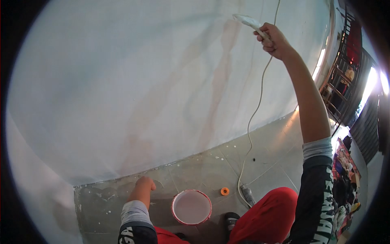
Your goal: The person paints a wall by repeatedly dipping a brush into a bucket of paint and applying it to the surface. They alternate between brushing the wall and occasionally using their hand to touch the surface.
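A paintbrush with white paint on its bristles is gripped by its handle in my right hand. That arm reaches up, and the bristle end is at or very near the pale wall; actual contact cannot be made out. Low on the left, my left hand is curled into a loose fist near the foot of the wall, with nothing seen in it. Just right of it, a round bucket with a red-stained rim stands on the floor, holding whitish paint.
A pale cable runs down the wall and across the tiled floor to a dark grey cylindrical object. An orange ring lies beside the bucket. At the right are piled clothes, a ladder-like frame and another person.
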Motion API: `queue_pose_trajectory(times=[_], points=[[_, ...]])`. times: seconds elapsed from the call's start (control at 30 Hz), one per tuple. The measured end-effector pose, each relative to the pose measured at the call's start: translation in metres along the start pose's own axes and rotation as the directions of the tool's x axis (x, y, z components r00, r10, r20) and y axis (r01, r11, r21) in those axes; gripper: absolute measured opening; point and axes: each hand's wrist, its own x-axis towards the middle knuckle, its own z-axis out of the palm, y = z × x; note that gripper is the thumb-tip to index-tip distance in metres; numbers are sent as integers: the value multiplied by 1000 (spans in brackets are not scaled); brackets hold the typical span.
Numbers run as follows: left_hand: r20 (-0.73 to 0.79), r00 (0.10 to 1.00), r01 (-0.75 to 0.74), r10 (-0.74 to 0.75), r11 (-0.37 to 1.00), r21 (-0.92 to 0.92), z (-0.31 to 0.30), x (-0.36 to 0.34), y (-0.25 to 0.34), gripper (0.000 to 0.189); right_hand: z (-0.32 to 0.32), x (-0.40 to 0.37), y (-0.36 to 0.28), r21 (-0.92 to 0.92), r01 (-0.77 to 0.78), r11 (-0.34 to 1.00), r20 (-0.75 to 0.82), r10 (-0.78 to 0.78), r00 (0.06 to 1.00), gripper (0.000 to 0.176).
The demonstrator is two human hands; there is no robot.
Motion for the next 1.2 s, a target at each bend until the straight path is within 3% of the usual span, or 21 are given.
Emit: queue_pose_trajectory(times=[0.07, 0.2, 0.27, 0.4, 0.47, 0.63, 0.7, 0.77, 0.83, 0.93, 1.0, 1.07, 1.13, 1.2], points=[[29, 999, -20, 15, 986, 163, 6, 14, 10, 56, -10, 13, -8, 10, 2, 1000, 19, -3, 1000, 24], [7, 1000, -20, 20, 999, 43, 3, -5, 37, 54, -13, 29, -2, 113, 25, 993, 55, -31, 998, 20], [103, 987, -146, 123, 953, 266, 3, -3, 48, 36, -10, 39, 4, 168, 10, 986, 104, -28, 994, 20], [174, 967, -232, 185, 923, 308, -17, -47, 75, 32, -2, 38, 24, 163, -33, 986, 98, 17, 995, 21], [303, 937, -252, 174, 937, 241, -16, -49, 82, 32, 11, 22, 34, 3, -113, 994, -148, 112, 983, 24], [475, 869, -232, 141, 963, 139, -2, -23, 78, 32, -26, 26, 24, -169, -176, 970, -163, 148, 975, 21], [502, 852, -233, 146, 966, 115, -10, -16, 76, 32, -28, 23, -4, -312, -47, 949, -343, -66, 937, 19], [552, 833, -78, 9, 992, 102, -8, -14, 74, 32, -30, 28, -32, -332, 164, 929, -368, -287, 884, 19], [576, 817, -109, 41, 990, 84, -10, -7, 73, 32, -30, 42, -64, -423, 242, 873, -342, -401, 850, 19], [625, 779, -132, 55, 988, 76, -12, -13, 85, 29, -23, 66, -84, -537, 253, 804, -237, -432, 870, 20], [640, 767, -117, 35, 989, 86, -17, -25, 89, 25, -14, 75, -65, -556, 271, 786, -219, -453, 864, 18], [561, 826, -92, 45, 994, 55, -19, -32, 94, 24, -10, 75, -36, -639, 266, 722, -200, -490, 849, 16], [576, 816, -116, 57, 991, 65, -24, -30, 98, 24, -12, 55, 3, -606, 234, 760, -154, -400, 903, 16], [598, 799, -143, 71, 987, 73, -18, -24, 103, 23, -7, 27, 34, -676, 48, 735, -179, -227, 957, 12]])
